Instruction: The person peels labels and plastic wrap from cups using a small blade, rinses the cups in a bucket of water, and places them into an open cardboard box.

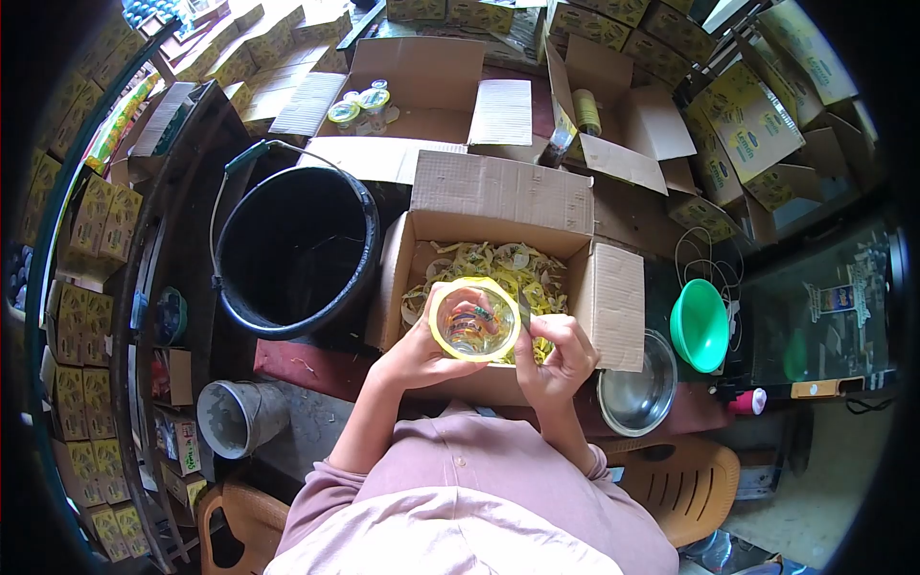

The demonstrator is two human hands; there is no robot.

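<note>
My left hand (422, 347) is wrapped round a clear cup (476, 326) with a yellow rim, its mouth turned up towards me. Beside the cup's right edge, my right hand (559, 353) is closed in a pinch on a thin dark blade (524, 314) that points upward close to the rim. Its handle is hidden in my fingers. Both hands are over the near side of an open cardboard box (503, 192), which holds a heap of yellow and whitish scraps (508, 261).
A black bucket (297, 251) stands left of the box, with a grey bucket (240, 419) below it. A steel bowl (637, 383) and a green bowl (701, 326) sit at right. Behind, another open carton (412, 67) holds several lidded cups (362, 105).
</note>
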